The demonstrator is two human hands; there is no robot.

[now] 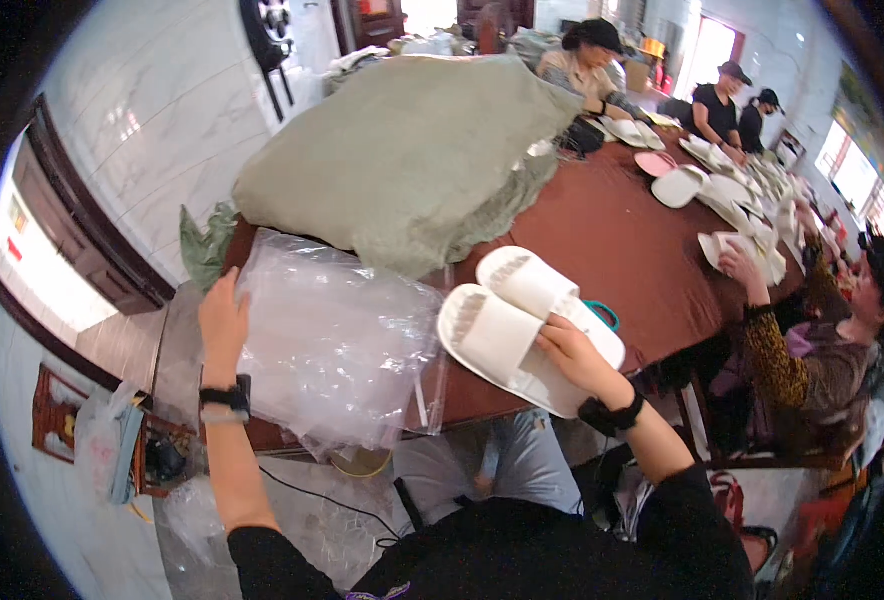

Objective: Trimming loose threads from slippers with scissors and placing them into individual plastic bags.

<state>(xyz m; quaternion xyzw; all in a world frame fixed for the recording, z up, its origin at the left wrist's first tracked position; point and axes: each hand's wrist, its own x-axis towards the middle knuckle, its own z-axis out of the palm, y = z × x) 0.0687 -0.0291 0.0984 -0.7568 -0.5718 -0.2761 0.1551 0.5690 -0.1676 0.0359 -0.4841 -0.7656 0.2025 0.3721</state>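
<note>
My left hand [224,322] lies open and flat on the clear plastic bags [337,345] at the table's [602,240] left edge. My right hand [574,355] holds two white slippers [517,325] at the near edge. The big green sack [412,150] hides the far table.

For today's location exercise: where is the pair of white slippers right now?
In the head view, right of centre: the white slippers are in the right hand, over the brown table, beside the clear plastic bags.

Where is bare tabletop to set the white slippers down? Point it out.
Bare brown tabletop lies between the big grey-green sack, the pair of white slippers and the co-workers' slipper piles. The near-left corner is crowded with clear plastic bags.
</note>
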